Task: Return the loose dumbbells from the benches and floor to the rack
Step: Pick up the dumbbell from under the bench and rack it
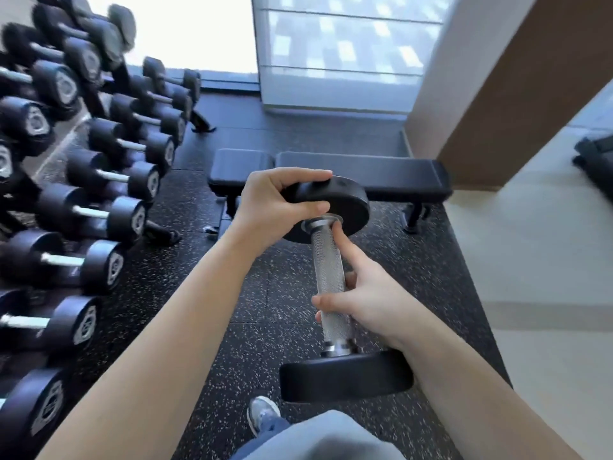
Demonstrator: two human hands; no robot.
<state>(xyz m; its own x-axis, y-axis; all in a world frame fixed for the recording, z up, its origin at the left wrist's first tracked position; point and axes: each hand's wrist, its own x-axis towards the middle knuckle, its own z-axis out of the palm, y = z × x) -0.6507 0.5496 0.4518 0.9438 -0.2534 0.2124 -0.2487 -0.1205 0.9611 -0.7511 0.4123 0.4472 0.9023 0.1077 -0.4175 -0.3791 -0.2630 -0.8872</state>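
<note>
I hold a black dumbbell [330, 280] with a knurled steel handle in front of me, its far head up and its near head low. My left hand [275, 207] grips the rim of the far head. My right hand [361, 293] is wrapped around the handle from the right, index finger stretched up along it. The dumbbell rack [89, 104] runs along the left, its tiers filled with several black dumbbells [109, 214]. The held dumbbell is to the right of the rack and apart from it.
A flat black bench [391, 175] stands crosswise just beyond my hands on the speckled rubber floor [185, 310]. A brown pillar [517, 94] rises at the right, with pale flooring and a dark object [597, 161] past it. My shoe [263, 413] shows below.
</note>
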